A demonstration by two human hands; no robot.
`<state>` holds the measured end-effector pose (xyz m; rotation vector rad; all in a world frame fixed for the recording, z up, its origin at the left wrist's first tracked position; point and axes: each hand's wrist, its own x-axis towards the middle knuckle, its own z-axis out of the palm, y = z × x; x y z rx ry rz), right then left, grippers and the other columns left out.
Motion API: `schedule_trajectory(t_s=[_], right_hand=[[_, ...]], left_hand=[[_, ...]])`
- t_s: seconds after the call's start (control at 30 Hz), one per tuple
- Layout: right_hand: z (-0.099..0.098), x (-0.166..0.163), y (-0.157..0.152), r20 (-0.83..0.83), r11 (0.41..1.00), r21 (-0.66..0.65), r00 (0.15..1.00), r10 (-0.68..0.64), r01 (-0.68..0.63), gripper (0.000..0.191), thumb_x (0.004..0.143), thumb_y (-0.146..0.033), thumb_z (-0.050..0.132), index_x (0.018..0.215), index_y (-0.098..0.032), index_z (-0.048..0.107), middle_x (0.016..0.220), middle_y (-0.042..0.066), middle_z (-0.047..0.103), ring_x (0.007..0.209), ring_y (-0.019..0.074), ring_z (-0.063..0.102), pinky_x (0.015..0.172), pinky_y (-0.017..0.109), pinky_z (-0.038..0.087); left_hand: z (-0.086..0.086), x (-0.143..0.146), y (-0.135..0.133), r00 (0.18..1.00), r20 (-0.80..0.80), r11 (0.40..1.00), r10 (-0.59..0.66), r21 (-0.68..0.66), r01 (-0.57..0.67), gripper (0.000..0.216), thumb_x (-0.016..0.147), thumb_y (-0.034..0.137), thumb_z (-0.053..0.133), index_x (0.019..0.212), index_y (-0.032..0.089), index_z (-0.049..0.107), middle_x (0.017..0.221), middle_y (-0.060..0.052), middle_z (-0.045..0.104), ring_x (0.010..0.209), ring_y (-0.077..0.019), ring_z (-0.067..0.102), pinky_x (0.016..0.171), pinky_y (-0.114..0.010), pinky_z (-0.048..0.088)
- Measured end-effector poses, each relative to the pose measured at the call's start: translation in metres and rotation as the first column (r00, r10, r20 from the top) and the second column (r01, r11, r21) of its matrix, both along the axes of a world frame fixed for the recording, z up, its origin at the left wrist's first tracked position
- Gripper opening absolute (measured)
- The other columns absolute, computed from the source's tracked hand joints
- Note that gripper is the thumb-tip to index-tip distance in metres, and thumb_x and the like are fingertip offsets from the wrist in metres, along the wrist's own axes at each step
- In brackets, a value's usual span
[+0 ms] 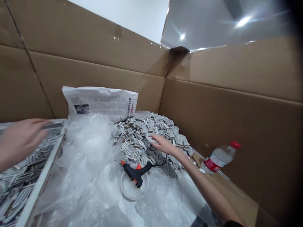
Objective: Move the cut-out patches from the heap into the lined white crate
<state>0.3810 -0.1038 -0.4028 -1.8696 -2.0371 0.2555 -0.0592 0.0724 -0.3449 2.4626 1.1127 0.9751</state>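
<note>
My right hand reaches into a heap of small flat grey-and-white cut-out pieces, its fingers closed on one white piece at the surface. On the far left my left hand is blurred by motion, fingers stretched and apart, with nothing visible in them. Below it lies a white-rimmed tray filled with similar outlined pieces. A black glue gun with an orange tip rests across a round white dish, in front of the heap.
Crumpled clear plastic sheeting covers the middle. A folded newspaper leans against the tall cardboard walls. To the right stands a tilted clear bottle with a red cap. The glue gun's cord runs under my right arm.
</note>
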Motion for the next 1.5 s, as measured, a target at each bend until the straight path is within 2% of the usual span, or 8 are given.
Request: schedule_trajectory(t_s=[0.1, 0.2, 0.4, 0.73, 0.87, 1.0, 1.2, 1.5], right_hand=[[-0.016, -0.024, 0.034, 0.176, 0.99, -0.055, 0.975, 0.136, -0.128, 0.042, 0.09, -0.017, 0.052, 0.131, -0.01, 0.053, 0.129, 0.018, 0.058, 0.119, 0.0263, 0.054, 0.104, 0.04, 0.042], [-0.032, -0.044, 0.055, 0.309, 0.977, -0.083, 0.927, 0.214, -0.197, 0.048, 0.087, -0.014, 0.054, 0.135, -0.007, 0.05, 0.127, 0.019, 0.058, 0.115, 0.027, 0.056, 0.099, 0.038, 0.045], [-0.063, -0.055, 0.07, 0.376, 0.975, 0.01, 0.904, 0.203, -0.223, 0.052, 0.084, -0.009, 0.05, 0.136, -0.004, 0.049, 0.134, 0.021, 0.052, 0.125, 0.0288, 0.047, 0.105, 0.04, 0.04], [-0.079, -0.037, 0.104, -0.206, 0.991, -0.032, 0.97, -0.132, 0.128, 0.053, 0.086, -0.007, 0.038, 0.138, -0.005, 0.046, 0.125, 0.018, 0.063, 0.114, 0.022, 0.06, 0.099, 0.034, 0.045], [-0.066, -0.038, 0.091, -0.037, 0.984, 0.13, 0.992, -0.119, 0.122, 0.045, 0.088, -0.008, 0.037, 0.128, -0.008, 0.057, 0.114, 0.014, 0.067, 0.106, 0.0243, 0.06, 0.097, 0.035, 0.046], [-0.065, -0.037, 0.083, 0.306, 0.955, 0.273, 0.931, -0.201, 0.117, 0.056, 0.083, -0.006, 0.047, 0.139, -0.005, 0.048, 0.139, 0.021, 0.05, 0.129, 0.0315, 0.043, 0.107, 0.042, 0.037], [-0.069, -0.032, 0.108, 0.51, 0.954, 0.224, 0.81, -0.288, 0.198, 0.081, 0.082, -0.01, 0.059, 0.155, -0.02, 0.024, 0.159, 0.023, 0.014, 0.143, 0.0413, 0.02, 0.111, 0.058, 0.024], [-0.058, -0.015, 0.119, 0.543, 0.986, 0.114, 0.823, -0.165, 0.123, 0.094, 0.076, -0.014, 0.067, 0.156, -0.017, 0.017, 0.157, 0.026, 0.018, 0.142, 0.0424, 0.021, 0.106, 0.057, 0.032]], left_hand=[[-0.004, 0.041, -0.017, 0.9, -0.397, 0.946, -0.178, 0.182, 0.267, 0.036, 0.096, 0.034, 0.038, 0.115, 0.017, 0.064, 0.11, -0.002, 0.064, 0.106, -0.0193, 0.056, 0.099, -0.038, 0.044], [-0.041, 0.127, -0.018, 0.696, -0.659, 0.856, -0.286, 0.151, 0.494, 0.03, 0.089, 0.016, 0.046, 0.113, 0.012, 0.063, 0.107, -0.011, 0.066, 0.101, -0.0215, 0.06, 0.093, -0.034, 0.046], [-0.121, 0.233, 0.011, 0.806, -0.573, 0.932, -0.145, 0.195, 0.307, 0.048, 0.085, 0.008, 0.047, 0.132, 0.005, 0.046, 0.132, -0.021, 0.052, 0.122, -0.0279, 0.05, 0.1, -0.038, 0.043], [-0.148, 0.26, 0.026, 0.719, -0.695, 0.905, 0.013, 0.314, 0.287, 0.072, 0.084, 0.028, 0.061, 0.144, 0.0, 0.033, 0.144, -0.025, 0.042, 0.13, -0.0358, 0.041, 0.105, -0.044, 0.036], [-0.146, 0.271, 0.031, 0.667, -0.742, 0.858, 0.062, 0.381, 0.345, 0.061, 0.085, 0.022, 0.059, 0.139, -0.002, 0.042, 0.134, -0.027, 0.051, 0.119, -0.035, 0.051, 0.096, -0.042, 0.042], [-0.15, 0.275, 0.035, 0.674, -0.736, 0.846, 0.066, 0.4, 0.354, 0.048, 0.089, 0.01, 0.046, 0.135, -0.005, 0.046, 0.131, -0.029, 0.052, 0.115, -0.0337, 0.055, 0.092, -0.04, 0.044], [-0.155, 0.27, 0.035, 0.713, -0.697, 0.815, 0.08, 0.458, 0.356, 0.049, 0.09, 0.002, 0.033, 0.137, 0.004, 0.047, 0.125, -0.023, 0.059, 0.118, -0.0284, 0.054, 0.093, -0.039, 0.044], [-0.157, 0.283, 0.03, 0.787, -0.615, 0.876, 0.055, 0.407, 0.257, 0.045, 0.09, 0.005, 0.035, 0.132, 0.009, 0.052, 0.126, -0.019, 0.058, 0.116, -0.0287, 0.053, 0.096, -0.04, 0.042]])
